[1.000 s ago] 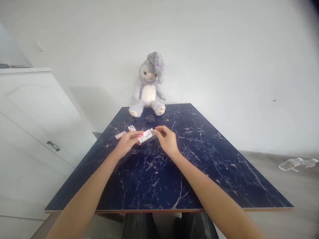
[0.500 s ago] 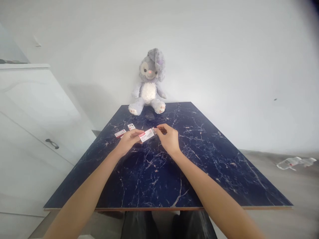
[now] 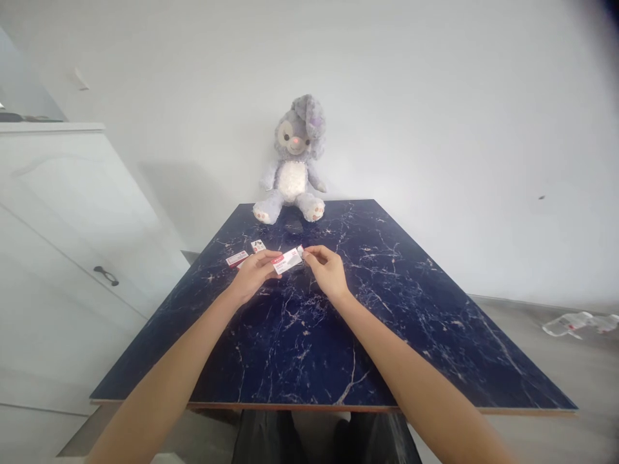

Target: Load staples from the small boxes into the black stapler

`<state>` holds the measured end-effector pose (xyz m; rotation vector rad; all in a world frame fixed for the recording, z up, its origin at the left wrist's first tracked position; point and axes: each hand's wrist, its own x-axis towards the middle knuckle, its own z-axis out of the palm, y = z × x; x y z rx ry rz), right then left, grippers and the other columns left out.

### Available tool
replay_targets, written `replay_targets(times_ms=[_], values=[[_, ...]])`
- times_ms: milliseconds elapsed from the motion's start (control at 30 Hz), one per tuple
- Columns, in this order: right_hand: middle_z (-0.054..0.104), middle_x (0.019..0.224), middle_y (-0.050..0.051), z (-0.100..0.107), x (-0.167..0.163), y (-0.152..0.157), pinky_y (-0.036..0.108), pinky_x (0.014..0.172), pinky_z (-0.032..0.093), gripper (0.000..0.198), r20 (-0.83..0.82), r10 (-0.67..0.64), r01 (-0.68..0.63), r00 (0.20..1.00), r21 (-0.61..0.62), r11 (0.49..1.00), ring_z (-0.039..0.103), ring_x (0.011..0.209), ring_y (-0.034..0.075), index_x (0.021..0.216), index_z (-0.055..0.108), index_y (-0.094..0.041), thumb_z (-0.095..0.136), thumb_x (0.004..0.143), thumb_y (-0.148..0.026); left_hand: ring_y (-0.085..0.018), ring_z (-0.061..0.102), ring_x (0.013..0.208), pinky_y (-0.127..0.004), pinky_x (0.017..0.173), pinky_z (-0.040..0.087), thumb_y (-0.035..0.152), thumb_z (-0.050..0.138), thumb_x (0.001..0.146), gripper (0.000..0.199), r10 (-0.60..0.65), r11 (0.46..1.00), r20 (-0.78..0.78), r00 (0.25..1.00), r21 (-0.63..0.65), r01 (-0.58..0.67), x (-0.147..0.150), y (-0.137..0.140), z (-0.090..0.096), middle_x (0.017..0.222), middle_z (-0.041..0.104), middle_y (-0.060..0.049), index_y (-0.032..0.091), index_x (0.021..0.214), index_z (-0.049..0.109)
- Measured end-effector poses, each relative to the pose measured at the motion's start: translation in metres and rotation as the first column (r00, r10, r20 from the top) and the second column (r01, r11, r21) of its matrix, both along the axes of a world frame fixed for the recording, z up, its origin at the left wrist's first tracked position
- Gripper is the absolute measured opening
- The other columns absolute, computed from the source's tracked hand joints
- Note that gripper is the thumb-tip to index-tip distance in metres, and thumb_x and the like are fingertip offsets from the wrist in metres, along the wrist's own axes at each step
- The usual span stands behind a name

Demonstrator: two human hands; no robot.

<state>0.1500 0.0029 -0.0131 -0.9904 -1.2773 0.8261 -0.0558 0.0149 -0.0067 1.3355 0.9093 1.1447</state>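
Hands (image 3: 251, 276) on white box (image 3: 289, 259), lettering (image 3: 279, 261) blurred

Forearms (image 3: 178, 361) angle inward, the left hand (image 3: 252, 276) gripping between thumb and fingers, the right hand (image 3: 329, 272) pinching just beside it.

Grey plush toy (image 3: 293, 180) sits on the far end of the blue, white-veined worktop (image 3: 411, 309), close to the pale wall (image 3: 435, 116). Pink nose, white belly, soles facing me, one ear flopped over. White cabinet (image 3: 62, 212) on my left, dark handle (image 3: 106, 276) on its front; dark stuff on top (image 3: 10, 117), can't identify. Small dark mark (image 3: 541, 198) on the wall, right. Clear plastic items (image 3: 565, 324), maybe bottles, on the grey floor (image 3: 527, 316).
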Motion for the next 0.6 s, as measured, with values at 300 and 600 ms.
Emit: replay_targets(times_ms=[300, 600], values=[[0.077, 0.090, 0.005, -0.0085, -0.0013, 0.0079, 0.036, 0.078, 0.061, 0.031, -0.145, -0.003, -0.005, 0.989, -0.055, 0.998, 0.072, 0.076, 0.021, 0.094, 0.071, -0.020, 0.067, 0.081, -0.048, -0.025, 0.067, 0.102, -0.038, 0.084, 0.057, 0.031, 0.080, 0.078, 0.032, -0.079, 0.996, 0.105, 0.991, -0.039, 0.084, -0.0028, -0.0008, 0.0041, 0.118, 0.071, -0.011, 0.020, 0.107, 0.076], [0.076, 0.090, 0.004, -0.0046, -0.0049, -0.0012, 0.033, 0.077, 0.058, 0.025, 0.019, -0.026, 0.026, 0.999, -0.002, 1.000, 0.072, 0.078, 0.020, 0.095, 0.072, -0.022, 0.061, 0.086, -0.042, -0.025, 0.067, 0.104, -0.041, 0.086, 0.060, 0.030, 0.079, 0.079, 0.036, -0.148, 0.988, 0.063, 0.987, -0.037, 0.150, -0.0025, -0.0051, 0.0039, 0.117, 0.070, -0.009, 0.021, 0.114, 0.073]])
